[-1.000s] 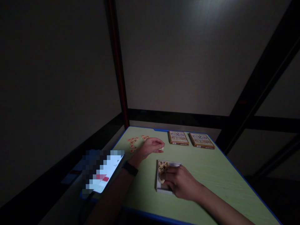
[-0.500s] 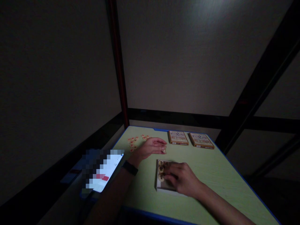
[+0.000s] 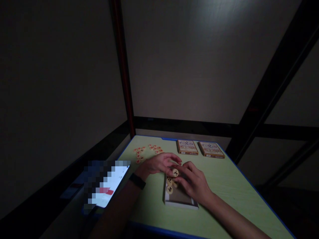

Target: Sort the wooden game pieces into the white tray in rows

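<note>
A shallow white box (image 3: 179, 200) lies on the green table (image 3: 224, 186), with round wooden game pieces (image 3: 170, 186) marked in black lined up at its left side. My left hand (image 3: 159, 163) reaches to the box's far left corner, fingers curled round a round piece (image 3: 175, 172) with a black mark. My right hand (image 3: 194, 181) rests over the far end of the box, its fingertips touching the same piece and the ones beside it.
Several loose pieces with red marks (image 3: 147, 151) lie at the table's far left. Two flat boxed game sets (image 3: 187, 146) (image 3: 211, 149) sit side by side at the far edge. A lit phone screen (image 3: 109, 184) stands left of the table. A black band circles my left wrist.
My left hand has carried a piece from the open table toward the box's far corner. My right hand slid from the near part of the box up to meet it.
</note>
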### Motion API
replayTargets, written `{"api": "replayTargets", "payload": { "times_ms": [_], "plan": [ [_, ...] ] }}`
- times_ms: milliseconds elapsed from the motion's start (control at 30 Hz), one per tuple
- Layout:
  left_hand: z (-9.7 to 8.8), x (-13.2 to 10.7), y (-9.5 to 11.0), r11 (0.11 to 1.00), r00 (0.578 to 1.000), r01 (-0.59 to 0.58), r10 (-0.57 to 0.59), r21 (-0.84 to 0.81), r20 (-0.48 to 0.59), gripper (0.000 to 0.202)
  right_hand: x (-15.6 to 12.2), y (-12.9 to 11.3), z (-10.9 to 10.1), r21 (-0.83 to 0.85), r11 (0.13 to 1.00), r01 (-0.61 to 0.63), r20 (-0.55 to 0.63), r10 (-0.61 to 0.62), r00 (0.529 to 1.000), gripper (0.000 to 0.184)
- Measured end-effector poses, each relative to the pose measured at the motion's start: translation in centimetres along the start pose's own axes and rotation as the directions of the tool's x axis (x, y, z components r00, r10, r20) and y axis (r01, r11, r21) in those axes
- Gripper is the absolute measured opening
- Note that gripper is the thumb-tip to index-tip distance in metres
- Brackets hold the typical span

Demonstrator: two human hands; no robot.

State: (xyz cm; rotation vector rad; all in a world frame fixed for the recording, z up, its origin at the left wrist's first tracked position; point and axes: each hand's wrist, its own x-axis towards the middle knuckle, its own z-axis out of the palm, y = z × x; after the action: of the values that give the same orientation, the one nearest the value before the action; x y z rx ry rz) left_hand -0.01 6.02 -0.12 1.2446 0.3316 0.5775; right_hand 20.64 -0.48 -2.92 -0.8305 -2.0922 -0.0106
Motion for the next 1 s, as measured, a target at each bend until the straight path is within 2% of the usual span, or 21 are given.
{"api": "replayTargets", "payload": {
  "times_ms": [100, 267, 433, 600, 700, 800, 833, 900, 1000],
  "plan": [
    [0.2, 0.0, 0.1, 0.999, 0.999, 0.039, -0.039, 0.003, 0.026, 0.061, 0.1, -0.1, -0.1, -0.002, 1.000, 0.024, 0.000, -0.024, 1.000, 0.031],
    [0.1, -0.1, 0.3, 0.995, 0.998, 0.060, -0.058, 0.077, -0.021, 0.057, 0.1, 0.3, -0.3, 0.019, 0.995, 0.096, 0.007, -0.096, 0.995, 0.030],
    [-0.5, 0.1, 0.0, 0.987, 0.993, 0.118, -0.116, 0.105, -0.027, 0.071, 0.1, 0.6, -0.5, 0.020, 0.987, 0.162, 0.060, -0.163, 0.985, 0.031],
    [-0.6, 0.3, -0.6, 0.998, 0.999, 0.046, -0.045, 0.045, -0.031, 0.077, 0.2, 0.1, -0.3, 0.014, 0.994, 0.107, 0.031, -0.108, 0.994, 0.032],
    [-0.6, 0.2, -0.5, 0.996, 0.997, 0.076, -0.076, 0.053, -0.009, 0.076, 0.1, 0.0, -0.2, -0.003, 0.992, 0.125, 0.003, -0.125, 0.992, 0.025],
    [-0.7, -0.2, 0.2, 0.987, 0.993, 0.121, -0.121, 0.104, -0.003, 0.076, 0.1, -0.1, -0.3, 0.016, 0.992, 0.126, 0.041, -0.127, 0.991, 0.025],
    [-0.7, -0.3, 0.5, 0.986, 0.994, 0.109, -0.107, 0.124, -0.022, 0.075, 0.1, -0.2, -0.4, 0.031, 0.992, 0.120, 0.077, -0.122, 0.989, 0.025],
    [-0.7, -0.6, 1.2, 0.988, 0.995, 0.023, -0.007, 0.151, -0.104, 0.065, 0.1, -0.4, -0.5, 0.049, 0.992, 0.117, 0.172, -0.124, 0.977, 0.027],
    [-0.5, -0.9, 1.8, 0.980, 0.950, -0.129, 0.166, 0.154, -0.264, 0.047, 0.1, -1.0, -0.6, 0.034, 0.989, 0.147, 0.293, -0.151, 0.944, 0.030]
  ]
}}
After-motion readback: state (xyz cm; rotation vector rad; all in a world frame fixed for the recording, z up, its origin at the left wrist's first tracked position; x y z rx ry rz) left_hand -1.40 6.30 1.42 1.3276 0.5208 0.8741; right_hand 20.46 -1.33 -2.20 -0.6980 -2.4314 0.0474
